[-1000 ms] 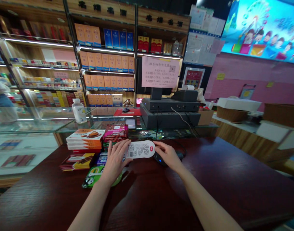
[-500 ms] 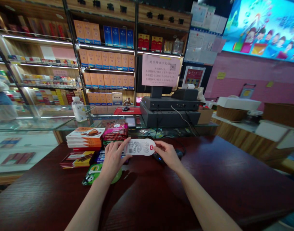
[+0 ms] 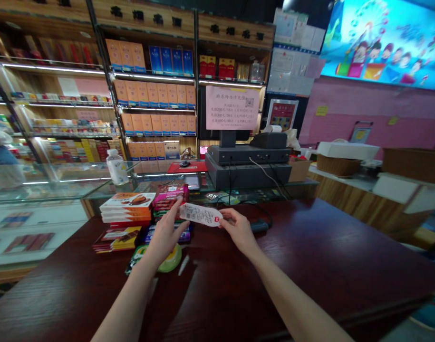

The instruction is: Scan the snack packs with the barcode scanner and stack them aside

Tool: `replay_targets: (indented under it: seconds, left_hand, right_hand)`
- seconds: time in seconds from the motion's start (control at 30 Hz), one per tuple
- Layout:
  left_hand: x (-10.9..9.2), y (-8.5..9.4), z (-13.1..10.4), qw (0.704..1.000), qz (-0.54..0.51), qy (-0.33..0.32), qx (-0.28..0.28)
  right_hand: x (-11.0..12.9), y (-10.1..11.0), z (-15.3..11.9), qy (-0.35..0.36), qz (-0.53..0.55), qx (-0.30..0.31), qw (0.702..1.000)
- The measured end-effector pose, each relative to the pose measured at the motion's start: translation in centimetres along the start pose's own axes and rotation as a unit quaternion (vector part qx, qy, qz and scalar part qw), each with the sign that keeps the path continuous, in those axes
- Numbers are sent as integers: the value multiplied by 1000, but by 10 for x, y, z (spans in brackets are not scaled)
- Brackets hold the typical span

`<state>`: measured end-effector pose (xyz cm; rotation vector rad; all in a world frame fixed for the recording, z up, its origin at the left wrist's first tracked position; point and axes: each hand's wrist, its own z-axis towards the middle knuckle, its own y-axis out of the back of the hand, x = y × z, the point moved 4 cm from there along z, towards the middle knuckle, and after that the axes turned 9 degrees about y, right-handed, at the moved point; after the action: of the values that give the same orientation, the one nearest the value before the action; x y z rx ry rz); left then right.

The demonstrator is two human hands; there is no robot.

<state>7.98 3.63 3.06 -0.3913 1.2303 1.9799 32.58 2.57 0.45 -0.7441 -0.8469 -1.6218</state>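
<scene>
Between my hands, above the table, is a white printed card [image 3: 203,215] with rounded ends, small dark text, a barcode and a red logo. My right hand [image 3: 238,230] pinches its right end between thumb and fingers. At its left end, my left hand [image 3: 166,231] has the thumb spread from the fingers; the index finger is by the card's edge, and I cannot tell if it touches. Beyond the left hand are stacked white-and-orange boxes [image 3: 127,207], pink-and-brown packs [image 3: 170,192] and yellow-and-red chocolate packs [image 3: 122,237]. A green round package [image 3: 170,260] lies partly behind my left wrist.
A dark handheld scanner [image 3: 260,225] with a cable lies beyond my right hand. The cash register [image 3: 247,166] stands on the glass counter, with a bottle [image 3: 116,167] to its left. A person [image 3: 3,156] stands at the far left. The dark wooden table [image 3: 310,266] spreads rightward.
The card has shifted slightly left and now tilts, its right end lower. Both hands moved left with it, and the left fingers spread more. The scanner and green package show more.
</scene>
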Motion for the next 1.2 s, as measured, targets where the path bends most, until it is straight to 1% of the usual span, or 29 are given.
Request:
replay_targets:
  seconds: [0.1,0.2,0.37,0.43,0.5,0.63,0.8,0.93,1.1,1.2]
  left_hand:
    - [6,11,-2,996,-63,64,5]
    - [18,19,-7,988,-101,113,-8]
    - [43,33,-18,978,-127,155,-66]
    - [49,40,-22,973,-137,163,-88]
    - [52,47,-27,969,-148,172,-97]
    - [57,60,-34,964,-182,186,-62]
    - [72,74,-45,960,-216,174,-26]
    - [87,82,-55,961,-227,161,2]
    - [102,87,-65,941,-256,219,31]
    - [106,91,-70,942,-249,223,22]
  right_hand:
    - [2,-9,-2,6,-21,1,1000]
    - [5,-19,-4,12,-43,6,999]
    - [11,-44,-10,18,-40,20,999]
    - [12,-55,-12,12,-25,24,999]
    - [10,-64,-14,4,3,22,1000]
    - [6,-81,-19,-10,74,28,997]
    - [12,-96,-27,-11,118,72,990]
    - [17,-101,-33,5,108,79,991]
    - [19,-109,-45,9,73,95,993]
    - [22,-112,-51,16,61,110,992]
